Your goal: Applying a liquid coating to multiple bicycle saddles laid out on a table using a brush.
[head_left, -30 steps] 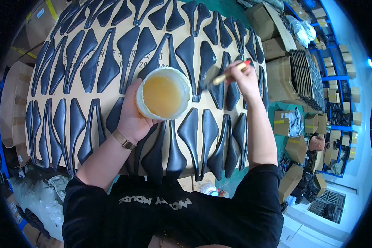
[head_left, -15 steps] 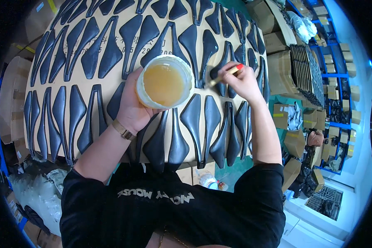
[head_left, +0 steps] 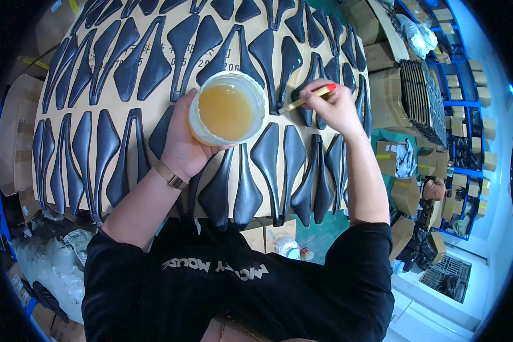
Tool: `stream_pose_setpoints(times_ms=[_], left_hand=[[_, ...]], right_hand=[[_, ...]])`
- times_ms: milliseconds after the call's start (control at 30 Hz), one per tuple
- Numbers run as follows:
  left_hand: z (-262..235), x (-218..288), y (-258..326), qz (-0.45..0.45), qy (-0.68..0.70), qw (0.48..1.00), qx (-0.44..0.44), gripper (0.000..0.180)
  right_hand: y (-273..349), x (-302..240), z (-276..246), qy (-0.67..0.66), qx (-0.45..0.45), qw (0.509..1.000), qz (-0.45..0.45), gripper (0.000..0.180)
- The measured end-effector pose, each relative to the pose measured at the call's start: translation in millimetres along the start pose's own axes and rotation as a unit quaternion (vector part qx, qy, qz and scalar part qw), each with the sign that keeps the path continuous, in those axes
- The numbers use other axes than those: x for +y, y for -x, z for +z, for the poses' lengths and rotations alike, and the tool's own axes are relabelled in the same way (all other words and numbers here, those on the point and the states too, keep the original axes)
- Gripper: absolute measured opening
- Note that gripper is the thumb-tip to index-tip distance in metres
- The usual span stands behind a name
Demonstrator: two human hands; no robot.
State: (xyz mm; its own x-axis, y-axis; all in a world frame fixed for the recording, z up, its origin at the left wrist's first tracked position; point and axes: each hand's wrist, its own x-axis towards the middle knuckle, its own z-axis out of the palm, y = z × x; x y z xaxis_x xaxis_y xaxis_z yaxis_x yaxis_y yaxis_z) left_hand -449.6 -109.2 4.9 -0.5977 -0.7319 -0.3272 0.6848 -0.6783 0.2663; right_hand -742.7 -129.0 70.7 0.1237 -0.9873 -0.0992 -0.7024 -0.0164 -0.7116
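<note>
My left hand (head_left: pixel 183 137) is wrapped round a white tub (head_left: pixel 259 117) of cloudy amber liquid (head_left: pixel 225 114), tilted so its open top shows. In my right hand (head_left: pixel 332 107) is a brush (head_left: pixel 295 104) with a pale handle and a red end. Its tip points left and touches or hovers just over the lower end of a black V-shaped part (head_left: pixel 290 60); which of the two I cannot tell. That part has a wet shine along it. Rows of similar black parts (head_left: pixel 266 159) lie on the brown cardboard (head_left: pixel 222 60) beneath both hands.
A stack of dark flat pieces (head_left: pixel 419 94) stands beside cardboard boxes (head_left: pixel 385 97) on the right. Blue shelving (head_left: pixel 464 104) with small boxes lines the right wall. Filled plastic bags (head_left: pixel 54 273) lie at the lower left. A clear container (head_left: pixel 290 251) sits below the cardboard's near edge.
The brush has shifted slightly left and up, its tip now at the lower end of the black part. My left hand still holds the tub in nearly the same place.
</note>
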Motion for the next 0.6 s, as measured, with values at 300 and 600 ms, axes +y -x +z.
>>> stream_pose_setpoints(times_ms=[300,600], left_hand=[[2.7,-0.5,1.6,0.003,0.015,1.000,0.026,0.058],[2.1,1.8,-0.3,0.008,0.008,0.999,0.040,0.058]], right_hand=[[-14.9,-3.1,2.0,-0.004,0.084,0.995,-0.050,0.013],[-21.1,-0.8,4.0,-0.057,0.172,0.981,-0.069,0.012]])
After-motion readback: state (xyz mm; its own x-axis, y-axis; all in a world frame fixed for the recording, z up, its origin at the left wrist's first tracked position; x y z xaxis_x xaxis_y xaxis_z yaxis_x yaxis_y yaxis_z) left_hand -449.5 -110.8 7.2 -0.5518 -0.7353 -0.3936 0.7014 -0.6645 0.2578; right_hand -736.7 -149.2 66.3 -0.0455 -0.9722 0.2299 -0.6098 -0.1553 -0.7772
